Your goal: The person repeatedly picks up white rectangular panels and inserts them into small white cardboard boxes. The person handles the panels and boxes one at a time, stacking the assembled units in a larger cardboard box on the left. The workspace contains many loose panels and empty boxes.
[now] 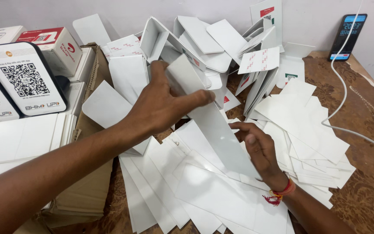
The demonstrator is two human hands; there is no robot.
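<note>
Small assembly workshop: white card blanks (256, 130) heaped on brown patterned table (369, 173), finished payment-code stands (24, 78) at its left edge.

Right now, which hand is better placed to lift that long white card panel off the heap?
Probably the left hand: it already grips the long white card panel at its upper end; the right hand only touches its lower edge.

Item: my work table (369, 190), brown patterned top.
Holds: loose white card sheets (308, 130) heaped from centre to 3 o'clock; folded white stands (256, 78) at 12; white cable (347, 112) at 2; flattened cardboard (83, 199) at 8.
</note>
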